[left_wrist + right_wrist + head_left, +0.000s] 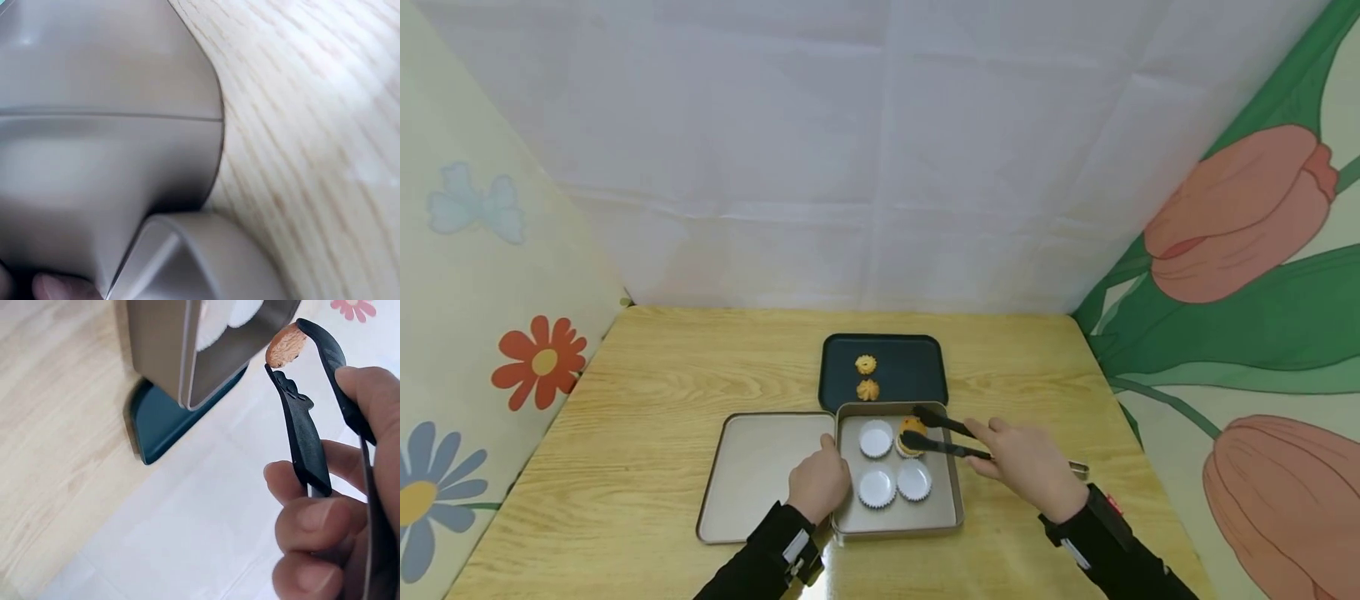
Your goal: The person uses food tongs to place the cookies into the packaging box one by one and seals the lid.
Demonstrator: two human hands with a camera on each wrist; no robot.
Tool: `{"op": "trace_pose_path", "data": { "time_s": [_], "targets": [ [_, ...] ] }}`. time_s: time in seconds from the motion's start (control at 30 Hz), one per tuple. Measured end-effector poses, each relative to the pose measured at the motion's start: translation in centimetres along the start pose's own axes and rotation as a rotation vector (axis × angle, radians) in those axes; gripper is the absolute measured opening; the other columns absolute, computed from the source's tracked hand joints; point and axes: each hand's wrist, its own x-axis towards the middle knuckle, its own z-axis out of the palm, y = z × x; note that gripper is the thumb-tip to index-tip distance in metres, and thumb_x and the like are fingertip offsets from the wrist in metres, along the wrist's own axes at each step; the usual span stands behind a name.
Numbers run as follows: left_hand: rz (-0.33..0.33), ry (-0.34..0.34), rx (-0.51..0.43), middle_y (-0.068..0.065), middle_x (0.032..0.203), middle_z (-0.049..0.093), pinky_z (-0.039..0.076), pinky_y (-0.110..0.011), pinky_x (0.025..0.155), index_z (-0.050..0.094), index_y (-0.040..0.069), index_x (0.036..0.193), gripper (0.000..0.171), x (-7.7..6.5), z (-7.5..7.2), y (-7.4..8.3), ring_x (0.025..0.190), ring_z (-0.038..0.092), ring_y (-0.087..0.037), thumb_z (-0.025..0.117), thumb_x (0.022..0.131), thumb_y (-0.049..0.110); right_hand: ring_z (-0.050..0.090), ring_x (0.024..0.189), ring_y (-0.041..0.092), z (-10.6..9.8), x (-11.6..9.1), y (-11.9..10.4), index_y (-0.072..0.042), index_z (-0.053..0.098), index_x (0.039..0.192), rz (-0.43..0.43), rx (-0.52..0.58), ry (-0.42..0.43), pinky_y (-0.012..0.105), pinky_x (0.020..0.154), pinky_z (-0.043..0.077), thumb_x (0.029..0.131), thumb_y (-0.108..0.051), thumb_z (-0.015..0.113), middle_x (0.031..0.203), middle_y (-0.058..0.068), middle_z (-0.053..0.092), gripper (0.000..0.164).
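Note:
My right hand (1026, 467) grips a pair of black-tipped tongs (943, 446). Between the tong tips is a round golden-brown cookie (287, 347), over the back right paper cup (904, 448) in the metal baking pan (898, 523). Three more white fluted cups stand in the pan: a back left cup (876, 438), a front left cup (877, 487) and a front right cup (914, 481). At the pan's left side, my left hand (820, 482) holds the wall with curled fingers. Its fingertips (59, 287) show low in the left wrist view, against the metal.
Behind the pan lies a dark tray (910, 367) bearing a pale ring-shaped cookie (866, 364) and a browner swirled cookie (868, 390). A flat metal lid (752, 475) adjoins the pan on the left. Wood-grain tabletop (640, 433) surrounds them, with a white cloth (850, 167) behind.

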Motion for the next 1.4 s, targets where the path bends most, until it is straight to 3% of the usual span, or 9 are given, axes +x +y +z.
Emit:
{"op": "trace_pose_path", "data": {
  "time_s": [0.27,0.47,0.93,1.4],
  "targets": [
    [-0.003,-0.014,0.001,-0.011,0.055,0.049,0.038,-0.041,0.043,0.044,-0.009,0.108,0.031,0.1,-0.2,-0.1,0.048,0.051,-0.027,0.044,0.086,0.013,0.028,0.041,0.005,1.4,-1.3,-1.4,-0.021,0.061,0.111,-0.004,0.068,-0.140,0.023,0.040,0.024,0.077,-0.047,0.065,0.070,-0.003,0.050,0.044],
    [-0.010,-0.019,-0.001,-0.011,0.056,0.049,0.038,-0.041,0.043,0.044,-0.009,0.108,0.031,0.0,-0.2,0.0,0.048,0.052,-0.027,0.044,0.086,0.013,0.031,0.043,0.005,1.8,-1.5,-2.2,-0.018,0.063,0.109,0.012,0.152,-0.227,0.023,0.041,0.027,0.077,-0.044,0.066,0.069,-0.003,0.049,0.042],
    [-0.005,-0.009,0.002,-0.011,0.054,0.048,0.038,-0.042,0.043,0.044,-0.007,0.103,0.026,0.0,-0.3,0.1,0.047,0.051,-0.027,0.044,0.086,0.013,0.031,0.042,0.005,2.0,-1.6,-2.4,-0.017,0.063,0.108,0.019,0.163,-0.227,0.023,0.040,0.027,0.076,-0.043,0.068,0.067,-0.003,0.048,0.042],
    [-0.011,-0.017,0.008,-0.012,0.055,0.049,0.039,-0.042,0.043,0.044,-0.008,0.104,0.028,0.1,0.0,0.0,0.048,0.052,-0.028,0.045,0.086,0.013,0.032,0.042,0.006,1.9,-1.5,-2.4,-0.017,0.063,0.111,0.080,0.153,-0.259,0.023,0.039,0.026,0.076,-0.045,0.067,0.068,-0.004,0.047,0.045]
  ]
}}
